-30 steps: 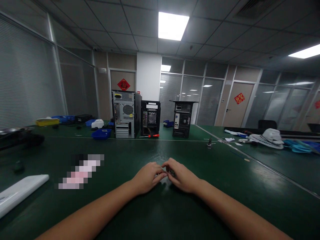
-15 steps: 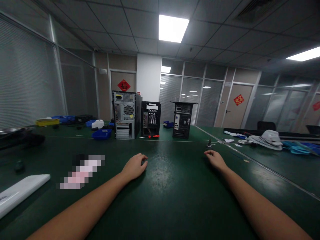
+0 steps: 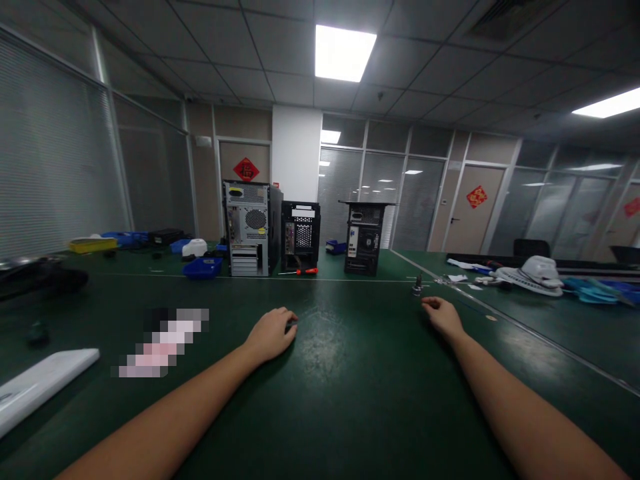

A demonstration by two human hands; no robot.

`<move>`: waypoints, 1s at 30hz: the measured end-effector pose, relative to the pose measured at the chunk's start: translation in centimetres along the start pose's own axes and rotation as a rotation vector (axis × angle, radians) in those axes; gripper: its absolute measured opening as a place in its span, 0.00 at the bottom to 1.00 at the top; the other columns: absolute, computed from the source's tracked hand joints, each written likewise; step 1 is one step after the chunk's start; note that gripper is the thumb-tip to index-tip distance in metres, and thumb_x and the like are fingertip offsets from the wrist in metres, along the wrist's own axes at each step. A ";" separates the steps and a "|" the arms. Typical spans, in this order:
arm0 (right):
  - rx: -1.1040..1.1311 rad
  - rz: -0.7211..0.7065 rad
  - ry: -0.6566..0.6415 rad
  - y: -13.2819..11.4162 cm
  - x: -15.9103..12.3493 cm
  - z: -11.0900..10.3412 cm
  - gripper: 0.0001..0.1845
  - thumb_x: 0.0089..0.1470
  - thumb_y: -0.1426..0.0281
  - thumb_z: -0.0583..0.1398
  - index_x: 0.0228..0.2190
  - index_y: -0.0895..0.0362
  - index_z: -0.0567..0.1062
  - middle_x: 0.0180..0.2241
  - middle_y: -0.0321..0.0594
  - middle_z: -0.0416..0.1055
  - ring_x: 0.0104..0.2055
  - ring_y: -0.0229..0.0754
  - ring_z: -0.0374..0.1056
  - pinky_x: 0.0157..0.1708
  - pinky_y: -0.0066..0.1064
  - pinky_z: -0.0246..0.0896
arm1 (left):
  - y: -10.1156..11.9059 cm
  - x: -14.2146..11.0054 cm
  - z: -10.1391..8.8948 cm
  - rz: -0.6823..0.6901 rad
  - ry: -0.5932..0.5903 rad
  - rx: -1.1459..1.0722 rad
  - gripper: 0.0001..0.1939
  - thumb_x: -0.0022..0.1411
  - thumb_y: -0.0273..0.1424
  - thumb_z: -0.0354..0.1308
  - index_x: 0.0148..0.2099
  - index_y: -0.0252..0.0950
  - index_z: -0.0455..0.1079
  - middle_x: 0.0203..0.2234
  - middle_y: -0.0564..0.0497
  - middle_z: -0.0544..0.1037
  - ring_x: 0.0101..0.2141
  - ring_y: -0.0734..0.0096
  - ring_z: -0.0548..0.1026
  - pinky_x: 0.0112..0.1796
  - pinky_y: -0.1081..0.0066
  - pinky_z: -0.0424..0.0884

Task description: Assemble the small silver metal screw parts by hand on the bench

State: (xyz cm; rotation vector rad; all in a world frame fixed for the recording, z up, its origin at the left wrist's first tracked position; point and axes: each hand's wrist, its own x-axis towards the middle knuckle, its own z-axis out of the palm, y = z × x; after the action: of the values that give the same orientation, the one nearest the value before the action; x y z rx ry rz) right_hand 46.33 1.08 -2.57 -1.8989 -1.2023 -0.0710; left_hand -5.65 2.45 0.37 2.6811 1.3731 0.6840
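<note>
The left hand (image 3: 270, 333) is hanging over the tabletop (image 3: 320, 420), its fingers (image 3: 285, 314) curling loosely. The right hand (image 3: 445, 319) is bending its fingers near the metal part (image 3: 417, 287), which is standing on the tabletop, slightly apart. Whether either hand is grasping something, I cannot tell.

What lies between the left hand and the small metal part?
Just scuffed green tabletop separates the left hand from the small metal part in the head view.
</note>
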 end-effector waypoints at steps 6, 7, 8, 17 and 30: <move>0.052 -0.038 0.046 -0.4 0.3 -3.1 0.21 0.54 0.60 0.57 0.46 0.56 0.80 0.42 0.48 0.80 0.44 0.52 0.75 0.44 0.41 0.67 | 0.1 0.0 -0.2 -0.006 -0.011 0.013 0.16 0.66 0.37 0.51 0.48 0.38 0.76 0.45 0.45 0.78 0.47 0.58 0.74 0.49 0.63 0.69; 0.021 -0.069 0.017 -0.3 0.3 -3.7 0.21 0.54 0.60 0.58 0.45 0.55 0.81 0.43 0.47 0.80 0.44 0.52 0.75 0.45 0.41 0.67 | 0.1 0.0 -0.2 0.001 -0.008 0.017 0.16 0.66 0.37 0.51 0.48 0.38 0.76 0.44 0.45 0.78 0.47 0.58 0.74 0.48 0.63 0.69; -0.006 -0.091 -0.014 -0.1 0.3 -4.2 0.20 0.54 0.60 0.58 0.44 0.55 0.81 0.43 0.47 0.80 0.45 0.53 0.75 0.46 0.42 0.67 | 0.1 0.0 -0.2 0.007 -0.004 0.020 0.16 0.66 0.37 0.51 0.48 0.38 0.76 0.44 0.45 0.78 0.47 0.58 0.74 0.48 0.63 0.70; 0.055 -0.099 -0.149 0.7 -0.5 -5.8 0.21 0.47 0.57 0.64 0.39 0.57 0.83 0.40 0.49 0.81 0.46 0.57 0.75 0.50 0.48 0.65 | -0.3 0.0 0.0 0.024 0.006 0.023 0.15 0.66 0.37 0.52 0.47 0.38 0.76 0.43 0.45 0.78 0.45 0.59 0.74 0.46 0.64 0.70; 0.228 -0.093 -0.202 1.4 -0.5 -5.5 0.20 0.40 0.60 0.68 0.36 0.57 0.84 0.36 0.48 0.81 0.42 0.57 0.76 0.49 0.47 0.67 | -0.3 0.1 0.2 0.030 0.006 0.042 0.15 0.66 0.37 0.52 0.45 0.39 0.78 0.42 0.46 0.78 0.44 0.58 0.74 0.46 0.63 0.69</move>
State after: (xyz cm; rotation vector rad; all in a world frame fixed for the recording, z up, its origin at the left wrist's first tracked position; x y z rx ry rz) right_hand 49.21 -3.27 -0.17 -1.6806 -1.3725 0.2044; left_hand -5.76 2.70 0.14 2.7392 1.3666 0.6747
